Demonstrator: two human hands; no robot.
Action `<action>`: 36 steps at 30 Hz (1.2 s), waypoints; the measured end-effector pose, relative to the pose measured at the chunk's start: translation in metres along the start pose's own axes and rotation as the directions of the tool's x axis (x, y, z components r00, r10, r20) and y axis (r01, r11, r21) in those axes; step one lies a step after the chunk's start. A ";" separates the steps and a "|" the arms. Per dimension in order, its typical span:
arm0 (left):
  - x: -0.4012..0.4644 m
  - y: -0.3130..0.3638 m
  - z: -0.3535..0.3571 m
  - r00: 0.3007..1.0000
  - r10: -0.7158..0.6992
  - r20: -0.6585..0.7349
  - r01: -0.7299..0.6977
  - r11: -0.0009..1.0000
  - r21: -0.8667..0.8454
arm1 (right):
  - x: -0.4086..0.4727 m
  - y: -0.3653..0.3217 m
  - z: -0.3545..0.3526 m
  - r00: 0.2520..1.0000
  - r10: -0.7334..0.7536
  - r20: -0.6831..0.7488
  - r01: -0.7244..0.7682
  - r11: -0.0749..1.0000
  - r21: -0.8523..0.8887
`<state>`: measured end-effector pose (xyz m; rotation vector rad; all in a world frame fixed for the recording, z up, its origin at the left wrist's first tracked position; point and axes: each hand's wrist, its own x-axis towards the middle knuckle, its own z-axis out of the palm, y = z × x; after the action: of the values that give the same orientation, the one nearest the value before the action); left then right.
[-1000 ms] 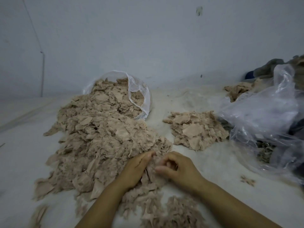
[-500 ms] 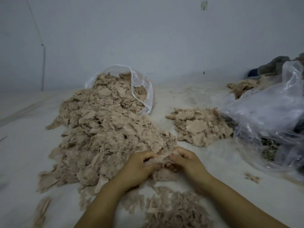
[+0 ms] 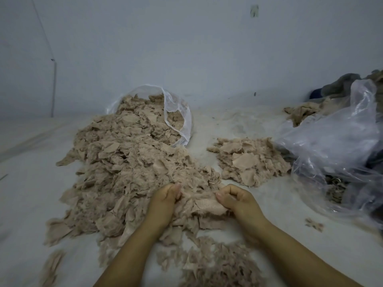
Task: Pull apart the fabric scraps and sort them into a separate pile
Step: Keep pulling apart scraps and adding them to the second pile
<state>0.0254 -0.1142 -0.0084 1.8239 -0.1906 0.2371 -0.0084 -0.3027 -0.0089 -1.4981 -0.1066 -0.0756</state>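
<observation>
The pulling-apart step is in hand. The left hand (image 3: 165,200) and the right hand (image 3: 236,200) sit side by side at the near end of the big heap of beige fabric scraps (image 3: 128,168), and a ribbed scrap (image 3: 199,205) is stretched flat between them. The left fingers are curled down onto the scrap's left end and the fluffy fibre above it; the right thumb and curled fingers pinch its right end. The scrap looks taut, so it is probably close to tearing or coming loose from the clump.

The big heap spills across the middle of the white surface (image 3: 259,220) from a clear plastic bag (image 3: 176,112) lying on its side toward the far edge. A smaller sorted pile (image 3: 250,160) lies to the right of the heap, apart from it, just beside a crumpled clear plastic sheet (image 3: 335,146) at the right edge. More loose scraps (image 3: 217,264) lie at the near edge, between the forearms.

Next, as I judge it, the hands draw further apart until the scrap separates, then the right hand carries the freed piece to the smaller pile. That calls for a firm pinch, since the fibre is fluffy and clings; stray wisps may drag along.
</observation>
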 end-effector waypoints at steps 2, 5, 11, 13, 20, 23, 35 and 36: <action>-0.002 0.001 -0.001 0.996 0.061 0.068 -0.062 0.998 0.008 | -0.001 0.000 0.001 1.000 -0.011 0.017 0.012 0.999 -0.034; -0.010 0.003 0.008 0.964 0.104 0.245 -0.136 0.984 0.119 | -0.003 0.002 0.007 0.999 -0.015 0.040 0.018 0.997 -0.078; -0.003 0.001 0.012 0.986 0.167 -0.001 -0.163 0.968 0.191 | -0.001 -0.001 0.006 0.998 -0.031 -0.047 0.029 0.999 -0.037; -0.003 0.002 0.013 0.983 0.181 0.023 -0.182 0.964 0.196 | -0.002 -0.002 0.007 0.998 -0.063 0.008 0.063 0.997 -0.035; -0.008 0.005 0.016 0.967 0.194 0.163 -0.217 0.967 0.137 | -0.004 -0.001 0.012 0.993 -0.064 0.098 0.082 0.978 -0.192; -0.005 0.006 0.014 0.974 0.197 0.112 -0.211 0.969 0.127 | -0.001 -0.001 0.007 0.999 -0.049 0.004 0.050 0.987 -0.155; -0.005 0.009 0.013 0.984 0.136 0.116 -0.135 0.991 -0.016 | -0.004 -0.001 0.011 0.997 -0.057 0.055 0.070 0.960 -0.271; -0.004 0.009 0.010 0.990 0.116 0.081 -0.115 0.993 -0.020 | -0.002 -0.004 0.009 0.999 -0.042 0.000 0.041 0.974 -0.224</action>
<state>0.0202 -0.1266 -0.0036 1.8109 -0.3551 0.2414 -0.0114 -0.2945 -0.0047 -1.7213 -0.1287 -0.1288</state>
